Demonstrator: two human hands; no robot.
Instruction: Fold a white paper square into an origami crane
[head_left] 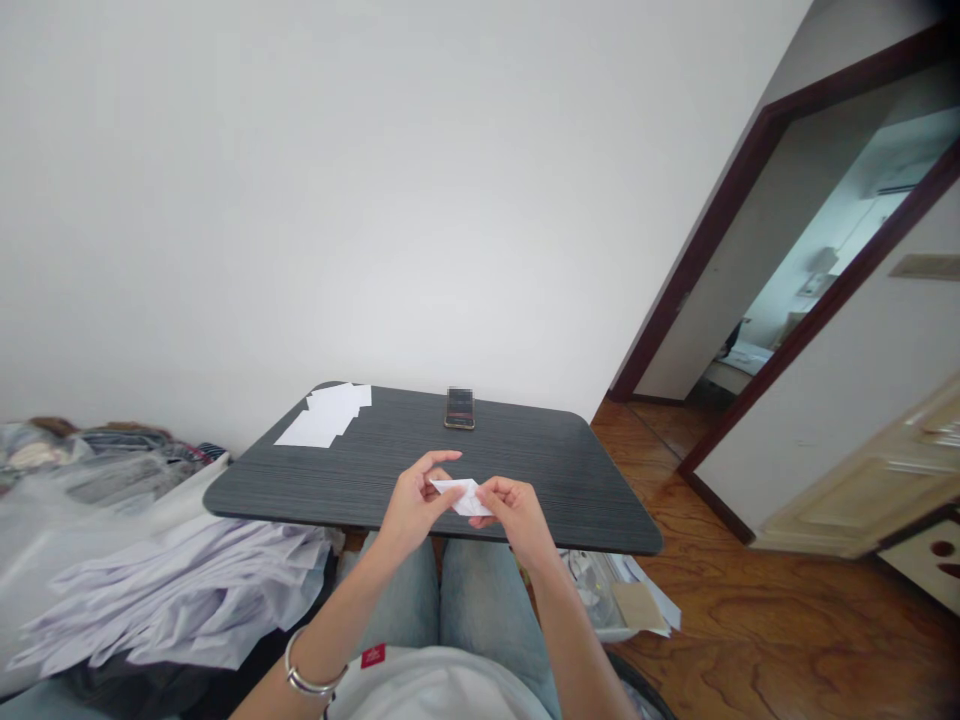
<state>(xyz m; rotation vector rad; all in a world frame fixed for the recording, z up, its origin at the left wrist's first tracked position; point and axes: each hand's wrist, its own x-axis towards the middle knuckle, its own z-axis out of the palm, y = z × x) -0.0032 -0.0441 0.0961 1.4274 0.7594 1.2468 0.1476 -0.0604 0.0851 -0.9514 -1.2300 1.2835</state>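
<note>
A small piece of folded white paper is held between both hands, above the near edge of the dark table. My left hand pinches its left side with the thumb on top, while the index finger sticks out past it. On the other side, my right hand grips the right corner between thumb and curled fingers. Parts of the paper's edges are hidden behind the fingertips.
Loose white sheets lie overlapping at the table's back left. A phone leans upright near the wall. Piled white cloth or paper lies left of the table; a bin with papers stands below at right.
</note>
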